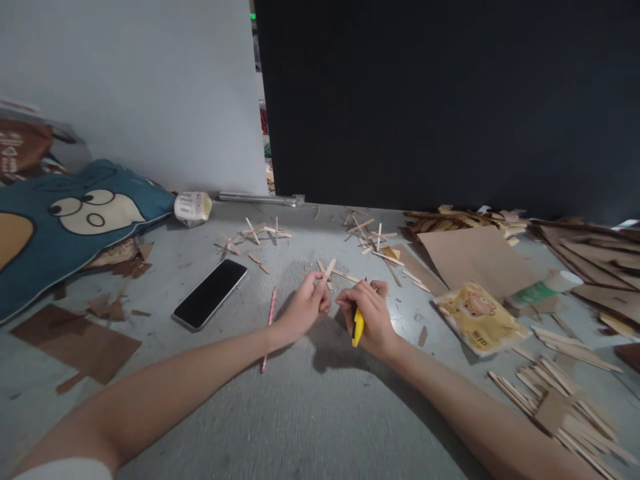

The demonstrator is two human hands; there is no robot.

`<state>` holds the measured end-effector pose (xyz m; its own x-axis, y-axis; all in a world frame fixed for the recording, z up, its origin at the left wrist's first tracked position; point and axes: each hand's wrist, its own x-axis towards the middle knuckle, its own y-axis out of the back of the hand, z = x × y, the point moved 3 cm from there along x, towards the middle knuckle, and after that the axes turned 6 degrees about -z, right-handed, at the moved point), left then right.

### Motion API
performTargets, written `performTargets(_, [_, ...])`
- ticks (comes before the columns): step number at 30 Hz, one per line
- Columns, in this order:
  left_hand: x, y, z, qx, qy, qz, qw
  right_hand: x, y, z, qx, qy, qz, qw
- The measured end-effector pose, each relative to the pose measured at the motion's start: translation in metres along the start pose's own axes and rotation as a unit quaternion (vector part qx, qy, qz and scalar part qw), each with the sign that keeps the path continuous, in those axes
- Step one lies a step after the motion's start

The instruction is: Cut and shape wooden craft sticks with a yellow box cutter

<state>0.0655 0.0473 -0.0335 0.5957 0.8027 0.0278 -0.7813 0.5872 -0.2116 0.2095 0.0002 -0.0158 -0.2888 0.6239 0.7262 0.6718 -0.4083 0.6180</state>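
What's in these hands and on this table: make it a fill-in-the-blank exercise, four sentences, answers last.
1. The plastic-looking tool in the right hand is mainly ____ with black parts.
2. The left hand holds a flat pale stick made of ____.
3. In the picture, the rectangular black-screened phone lies to the ____ of the slim pink patterned rod.
4. The blue cushion is printed with ____ round white cartoon eyes.

Missing words: yellow; wood; left; two.

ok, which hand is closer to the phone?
Left. The left hand, holding a wooden stick, is right of the phone, not touching it; the right hand, holding a yellow tool, is farther right, beyond the left hand.
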Motion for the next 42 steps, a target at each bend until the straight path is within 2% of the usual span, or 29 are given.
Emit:
performTargets(3, [0.006,0.010,0.004,0.004,-0.039,0.044,0.998,0.001,0.000,0.000,-0.003,0.002,0.003,1.000])
performTargets(7, [0.006,0.010,0.005,0.027,-0.067,0.032,0.997,0.003,0.002,0.006,-0.021,-0.027,0.045,0.998])
performTargets(11, [0.002,0.004,0.006,0.066,-0.080,0.024,0.994,0.004,0.000,0.009,-0.045,-0.040,0.038,0.997])
performTargets(20, [-0.002,0.000,0.006,0.100,-0.044,-0.021,0.994,0.002,-0.001,0.011,-0.010,-0.039,0.032,0.999])
performTargets(26, [-0.002,-0.002,0.003,0.133,-0.046,-0.047,0.989,0.003,-0.001,0.009,0.002,-0.026,0.012,1.000])
performTargets(34, [-0.003,0.000,-0.004,0.120,-0.044,-0.066,0.990,0.004,-0.003,0.008,0.022,-0.009,-0.008,1.000])
performTargets(37, [0.000,0.005,-0.004,0.099,-0.041,-0.015,0.994,0.004,-0.003,0.004,0.036,0.015,-0.032,0.999])
performTargets(40, [0.007,0.015,-0.004,0.064,-0.034,0.064,0.995,0.003,-0.005,-0.005,0.042,0.064,-0.103,0.992])
performTargets(42, [0.011,0.019,-0.003,0.057,-0.032,0.079,0.995,0.002,-0.006,-0.007,0.035,0.078,-0.122,0.989])
